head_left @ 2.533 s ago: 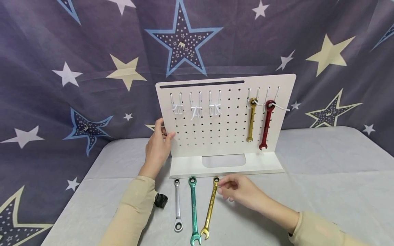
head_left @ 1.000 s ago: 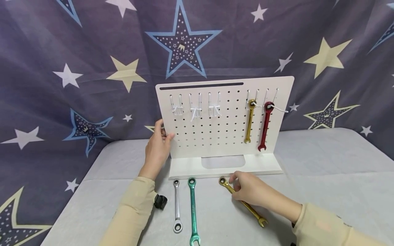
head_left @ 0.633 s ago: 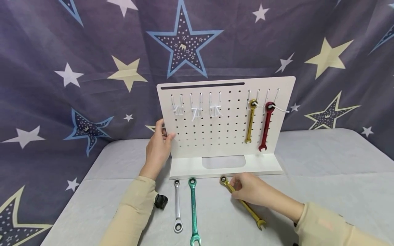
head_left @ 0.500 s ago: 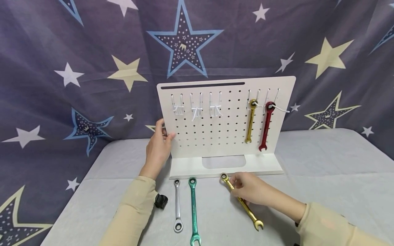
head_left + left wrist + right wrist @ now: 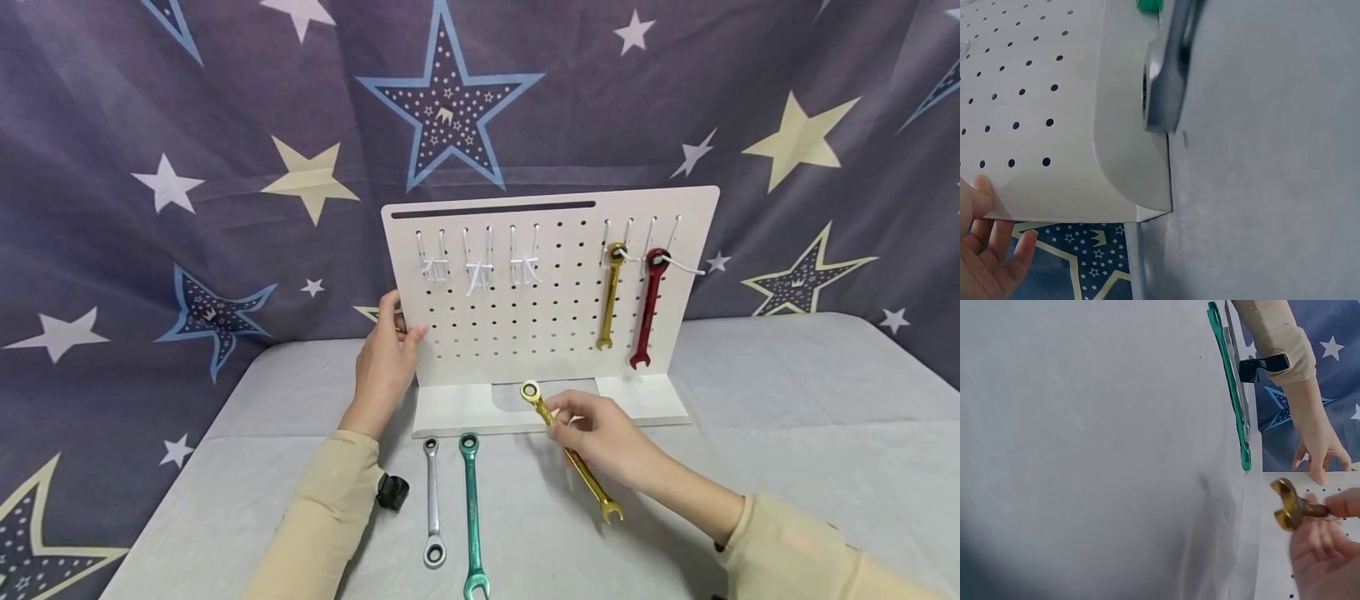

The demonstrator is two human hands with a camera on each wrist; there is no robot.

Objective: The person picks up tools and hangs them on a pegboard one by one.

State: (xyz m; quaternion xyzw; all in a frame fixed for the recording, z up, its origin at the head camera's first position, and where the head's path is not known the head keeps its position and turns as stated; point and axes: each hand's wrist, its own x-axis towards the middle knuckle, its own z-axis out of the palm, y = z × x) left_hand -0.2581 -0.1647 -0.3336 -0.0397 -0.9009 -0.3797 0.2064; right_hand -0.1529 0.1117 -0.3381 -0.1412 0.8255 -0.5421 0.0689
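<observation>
My right hand (image 5: pixel 600 429) pinches a gold combination wrench (image 5: pixel 588 479) by its upper shank, ring end up and to the left, open jaw low and to the right. In the right wrist view that wrench's open end (image 5: pixel 1288 506) juts from the fingers. With thumb in front and fingers behind, my left hand (image 5: pixel 384 367) grips the left edge of the white pegboard (image 5: pixel 510 333). A red wrench (image 5: pixel 648 308) and another gold wrench (image 5: pixel 611 296) hang from hooks at the board's right. On the table lie a green wrench (image 5: pixel 472 508) and a silver double-ring wrench (image 5: pixel 432 500).
Several white hooks (image 5: pixel 478 271) without tools stick out at the board's upper left. The board's base (image 5: pixel 450 408) has a cutout and stands on a grey cloth-covered table (image 5: pixel 795 467). A star-patterned curtain (image 5: pixel 225 100) hangs behind.
My right hand first swung the gold wrench's open end rightward on the table, then raised it off the cloth toward the board's base. My left hand stays on the board edge.
</observation>
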